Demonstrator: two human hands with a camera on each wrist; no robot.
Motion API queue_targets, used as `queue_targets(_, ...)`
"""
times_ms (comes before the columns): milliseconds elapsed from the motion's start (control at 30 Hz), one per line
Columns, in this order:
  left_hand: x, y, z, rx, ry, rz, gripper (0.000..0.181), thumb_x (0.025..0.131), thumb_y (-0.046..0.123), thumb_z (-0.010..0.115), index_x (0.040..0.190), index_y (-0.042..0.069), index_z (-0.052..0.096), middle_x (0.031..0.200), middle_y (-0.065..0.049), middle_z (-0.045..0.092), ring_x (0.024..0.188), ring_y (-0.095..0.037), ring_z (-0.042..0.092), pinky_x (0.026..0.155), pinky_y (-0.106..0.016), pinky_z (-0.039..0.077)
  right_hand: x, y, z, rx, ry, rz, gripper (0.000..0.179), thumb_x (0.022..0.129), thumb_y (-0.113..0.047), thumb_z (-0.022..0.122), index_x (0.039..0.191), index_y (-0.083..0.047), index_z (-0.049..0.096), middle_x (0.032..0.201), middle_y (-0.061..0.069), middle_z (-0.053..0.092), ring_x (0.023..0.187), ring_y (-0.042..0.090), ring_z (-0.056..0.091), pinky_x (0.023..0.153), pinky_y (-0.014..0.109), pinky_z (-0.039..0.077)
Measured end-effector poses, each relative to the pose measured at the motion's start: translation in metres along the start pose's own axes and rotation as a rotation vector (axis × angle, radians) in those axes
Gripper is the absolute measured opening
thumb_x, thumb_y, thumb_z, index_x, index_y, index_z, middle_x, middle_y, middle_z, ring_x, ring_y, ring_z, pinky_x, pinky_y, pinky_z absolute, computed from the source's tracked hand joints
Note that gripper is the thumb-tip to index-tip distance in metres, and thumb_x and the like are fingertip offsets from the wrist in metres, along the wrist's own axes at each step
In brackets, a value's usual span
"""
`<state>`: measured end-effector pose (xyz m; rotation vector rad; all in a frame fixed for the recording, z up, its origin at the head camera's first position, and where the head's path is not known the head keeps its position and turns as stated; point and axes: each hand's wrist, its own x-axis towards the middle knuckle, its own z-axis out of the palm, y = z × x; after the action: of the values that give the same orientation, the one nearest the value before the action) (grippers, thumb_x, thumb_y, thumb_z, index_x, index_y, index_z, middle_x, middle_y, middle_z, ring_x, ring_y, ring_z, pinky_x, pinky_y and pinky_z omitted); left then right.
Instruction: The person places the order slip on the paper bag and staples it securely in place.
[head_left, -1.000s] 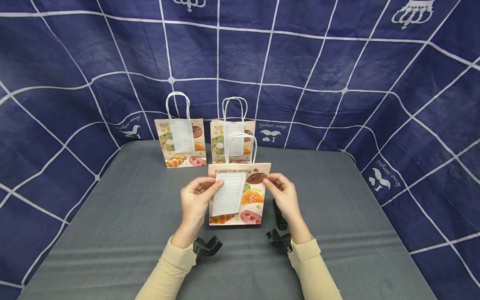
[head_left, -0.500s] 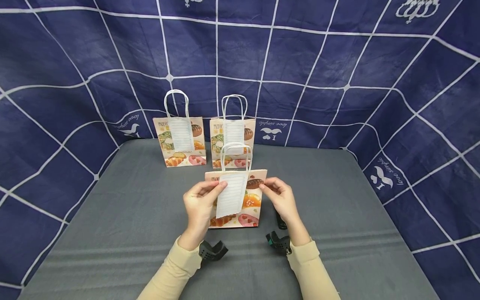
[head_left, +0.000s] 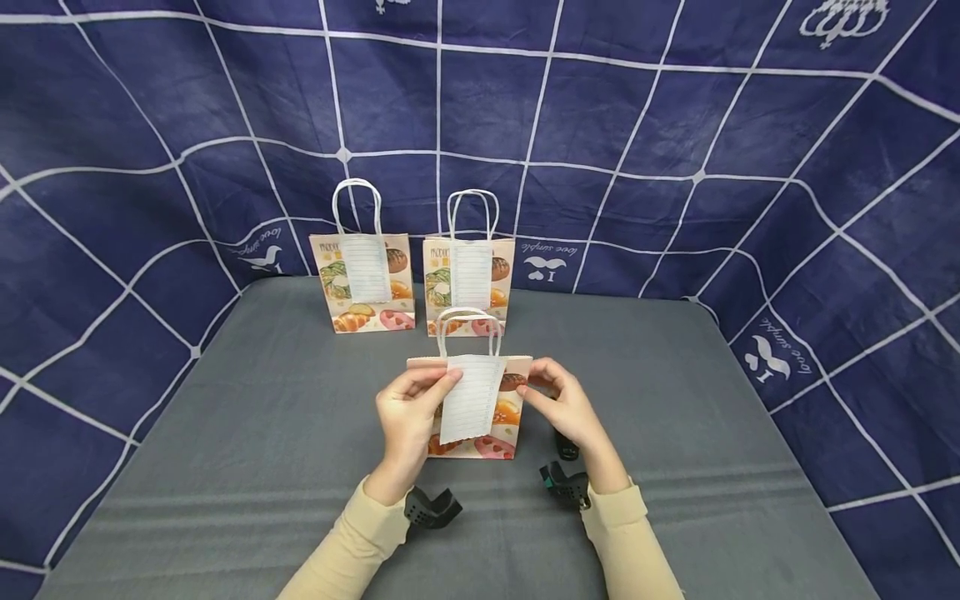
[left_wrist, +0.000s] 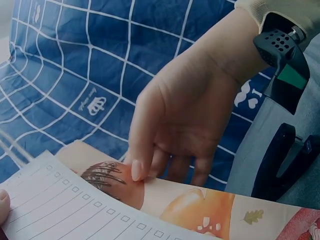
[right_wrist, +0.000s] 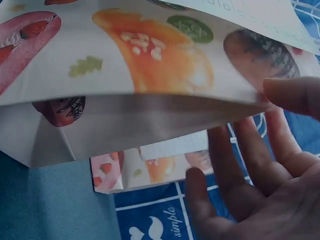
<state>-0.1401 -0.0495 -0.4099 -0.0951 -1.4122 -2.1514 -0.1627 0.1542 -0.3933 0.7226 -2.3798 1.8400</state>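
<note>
A small paper bag (head_left: pixel 508 433) with printed bread pictures and white twisted handles (head_left: pixel 468 315) is before me in the head view. My left hand (head_left: pixel 405 417) pinches a lined paper slip (head_left: pixel 472 400) with tick boxes against the bag's front, near the top. The slip leans slightly and overlaps the bag's upper edge at the handles. With thumb in front and fingers behind, my right hand (head_left: pixel 566 408) pinches the bag's upper right side. The right wrist view shows this bag's side (right_wrist: pixel 150 120) from below. Beside it lies a black stapler (left_wrist: pixel 285 165), partly hidden by my right hand in the head view.
Two matching bags, a left one (head_left: pixel 363 317) and a middle one (head_left: pixel 435 283), stand at the back, each with a lined slip on its front. A grey cloth-covered table (head_left: pixel 247 433) meets a blue checked curtain (head_left: pixel 600 125) behind and at the sides.
The held bag has come down and nearer to me. My left hand has shifted the slip right and up across the bag's front, toward the handles. The right hand keeps its hold.
</note>
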Motion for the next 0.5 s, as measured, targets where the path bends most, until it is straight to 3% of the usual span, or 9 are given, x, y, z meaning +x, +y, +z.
queue_targets(100, -0.001, 0.0, 0.0, 0.0, -0.004, 0.008, 0.012, 0.068, -0.004, 0.081, 0.076, -0.002, 0.072, 0.079, -0.011, 0.07, 0.067, -0.014, 0.066, 0.059, -0.023, 0.053, -0.001, 0.0, 0.001, 0.031, -0.019, -0.085, 0.036, 0.083, 0.015, 0.059, 0.117, 0.011, 0.048, 0.114, 0.028, 0.057, 0.108, 0.022, 0.055, 0.095, 0.05, 0.039)
queue_targets(233, -0.002, -0.001, 0.0, -0.012, -0.008, 0.008, 0.012, 0.068, -0.004, 0.081, 0.075, 0.0, 0.072, 0.078, -0.009, 0.07, 0.067, -0.014, 0.066, 0.06, -0.023, 0.053, -0.001, -0.003, 0.011, 0.087, 0.029, -0.184, 0.048, 0.08, 0.021, 0.059, 0.125, 0.013, 0.042, 0.122, 0.029, 0.052, 0.111, 0.014, 0.054, 0.1, 0.045, 0.036)
queue_targets(367, -0.004, -0.001, 0.002, -0.035, -0.029, 0.014, 0.013, 0.068, -0.006, 0.08, 0.076, 0.0, 0.072, 0.078, -0.009, 0.07, 0.068, -0.014, 0.066, 0.061, -0.023, 0.053, -0.001, -0.008, 0.027, 0.089, 0.16, -0.212, 0.035, 0.081, 0.017, 0.061, 0.115, 0.014, 0.051, 0.104, 0.024, 0.063, 0.098, 0.008, 0.059, 0.092, 0.031, 0.043)
queue_targets(500, -0.005, 0.0, 0.002, -0.021, -0.06, 0.043, 0.014, 0.068, -0.008, 0.079, 0.078, -0.007, 0.07, 0.081, -0.011, 0.07, 0.07, -0.015, 0.067, 0.064, -0.025, 0.054, 0.0, -0.009, 0.036, 0.095, 0.272, -0.224, 0.014, 0.084, 0.01, 0.063, 0.096, 0.012, 0.058, 0.087, 0.019, 0.065, 0.085, 0.012, 0.061, 0.077, 0.026, 0.05)
